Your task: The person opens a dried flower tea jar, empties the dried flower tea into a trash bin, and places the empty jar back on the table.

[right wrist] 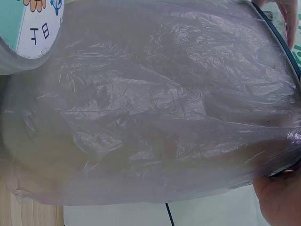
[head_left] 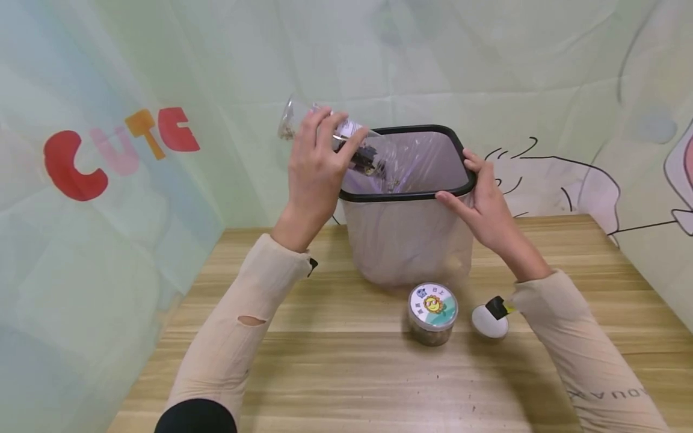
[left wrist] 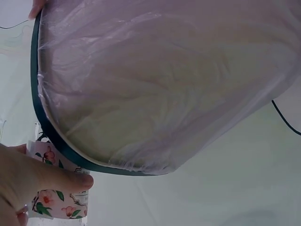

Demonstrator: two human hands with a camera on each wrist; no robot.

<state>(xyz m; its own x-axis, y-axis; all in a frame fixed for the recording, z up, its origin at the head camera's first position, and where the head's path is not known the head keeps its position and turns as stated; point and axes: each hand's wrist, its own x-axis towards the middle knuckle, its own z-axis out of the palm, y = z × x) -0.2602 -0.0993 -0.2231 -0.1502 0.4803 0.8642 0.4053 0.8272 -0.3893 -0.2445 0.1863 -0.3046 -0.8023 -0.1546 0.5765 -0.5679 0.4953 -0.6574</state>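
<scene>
My left hand (head_left: 316, 159) grips a clear plastic jar (head_left: 291, 119), tilted with its lower end over the opening of a lined trash bin (head_left: 408, 240). Dark dry bits (head_left: 365, 160) lie toward that lower end, inside the bin's mouth. A pink floral label (left wrist: 49, 202) wraps the jar in the left wrist view, with the thumb across it. On the bin's right side, my right hand (head_left: 489, 207) holds the black rim (head_left: 470, 171), thumb in front and fingers behind. A thin clear bag (head_left: 422, 159) lines the bin and hangs over its outside.
In front of the bin stands a round tub (head_left: 433, 316) with a sunflower picture on its lid. A small white round lid (head_left: 489, 325) lies right of it, partly behind the right wrist strap. Printed cloth (head_left: 260, 60) hangs behind the wooden table (head_left: 325, 367).
</scene>
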